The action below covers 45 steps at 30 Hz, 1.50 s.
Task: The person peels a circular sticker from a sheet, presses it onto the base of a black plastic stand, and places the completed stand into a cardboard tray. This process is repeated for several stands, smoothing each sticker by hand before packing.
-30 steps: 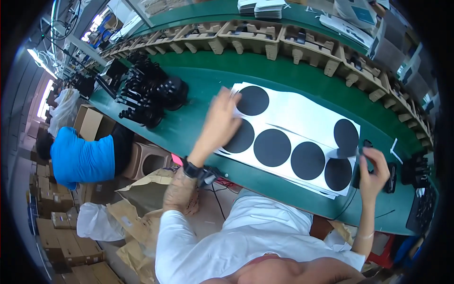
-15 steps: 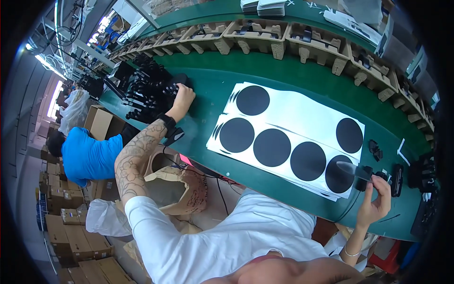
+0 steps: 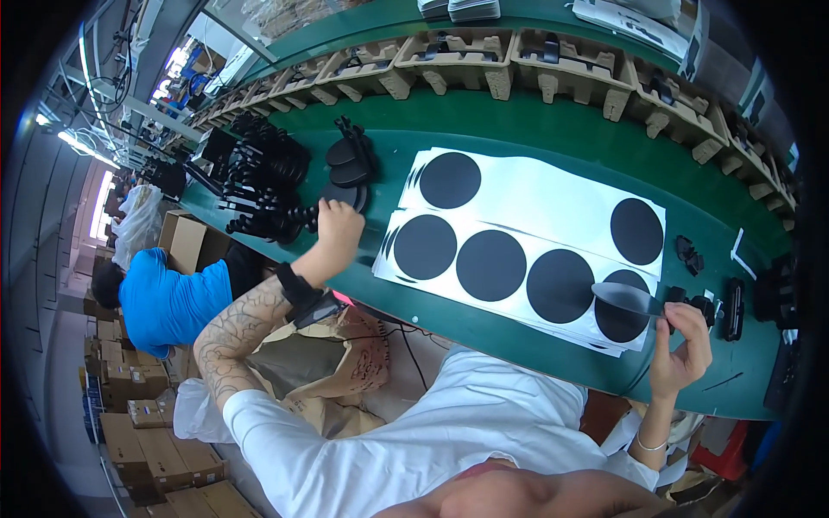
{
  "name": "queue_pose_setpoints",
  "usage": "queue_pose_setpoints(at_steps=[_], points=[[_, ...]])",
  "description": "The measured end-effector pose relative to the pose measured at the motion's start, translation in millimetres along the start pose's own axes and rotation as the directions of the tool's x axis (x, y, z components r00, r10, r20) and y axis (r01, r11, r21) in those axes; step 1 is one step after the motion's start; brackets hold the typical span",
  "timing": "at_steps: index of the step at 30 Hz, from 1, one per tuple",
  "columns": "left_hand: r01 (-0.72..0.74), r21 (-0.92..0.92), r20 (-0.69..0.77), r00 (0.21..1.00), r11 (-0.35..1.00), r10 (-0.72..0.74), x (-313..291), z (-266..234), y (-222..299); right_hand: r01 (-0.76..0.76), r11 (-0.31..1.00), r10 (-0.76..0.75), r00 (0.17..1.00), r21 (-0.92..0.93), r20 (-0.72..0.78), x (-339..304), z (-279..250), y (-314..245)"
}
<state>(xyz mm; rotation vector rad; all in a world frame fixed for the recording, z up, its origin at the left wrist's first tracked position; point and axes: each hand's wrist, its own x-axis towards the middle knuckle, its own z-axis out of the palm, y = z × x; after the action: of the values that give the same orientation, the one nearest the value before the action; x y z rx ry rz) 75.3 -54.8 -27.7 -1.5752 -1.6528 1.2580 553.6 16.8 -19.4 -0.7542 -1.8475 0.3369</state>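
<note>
My left hand point(image 3: 341, 233) is closed on a black stand point(image 3: 309, 217) with a flat round base, beside a crowd of similar black stands point(image 3: 259, 194). Just beyond it another black stand point(image 3: 350, 160) shows its round base. At the right, my right hand point(image 3: 682, 350) pinches the edge of a thin, grey translucent round sheet point(image 3: 628, 299). That sheet hangs tilted over white backing sheets point(image 3: 553, 186), which lie stacked on the green table. Several black round stickers point(image 3: 490, 265) sit on the sheets, the rightmost partly hidden by the translucent piece.
Moulded cardboard trays point(image 3: 574, 69) with black parts line the far side. Small black parts point(image 3: 688, 255) and a black oblong device point(image 3: 733, 309) lie right of the sheets. An open paper sack point(image 3: 345, 358) stands below the table edge. A person in blue point(image 3: 177, 293) bends at the left.
My left hand has come nearer to me with the black stand, uncovering another stand beyond it. My right hand has shifted slightly, and the translucent sheet now shows more broadly.
</note>
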Motion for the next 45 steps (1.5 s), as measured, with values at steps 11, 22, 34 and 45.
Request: queue_pose_setpoints(at_steps=[11,22,34,45], points=[[0.242,-0.533,0.5,0.863,0.811,0.071,133.1,51.4,-147.3,0.02,1.0,-0.019,0.998,0.005,-0.06,-7.4,-10.1,-13.8],[-0.114,-0.983,-0.035,0.89,0.147,0.454,139.5,59.8,-105.2,-0.05,0.999,0.048,0.996,-0.021,-0.081,-9.0,-7.7,-6.0],[-0.235,-0.943,-0.2,0.966,-0.237,-0.164,28.4,-23.6,-106.3,-0.124,0.983,0.129,0.991,0.135,-0.026,-2.0,13.0,-10.1],[-0.063,0.461,-0.22,0.958,-0.885,-0.183,-51.0,-112.6,59.6,-0.464,0.269,0.42,0.845,0.844,0.331,33.2,87.1,-47.4]])
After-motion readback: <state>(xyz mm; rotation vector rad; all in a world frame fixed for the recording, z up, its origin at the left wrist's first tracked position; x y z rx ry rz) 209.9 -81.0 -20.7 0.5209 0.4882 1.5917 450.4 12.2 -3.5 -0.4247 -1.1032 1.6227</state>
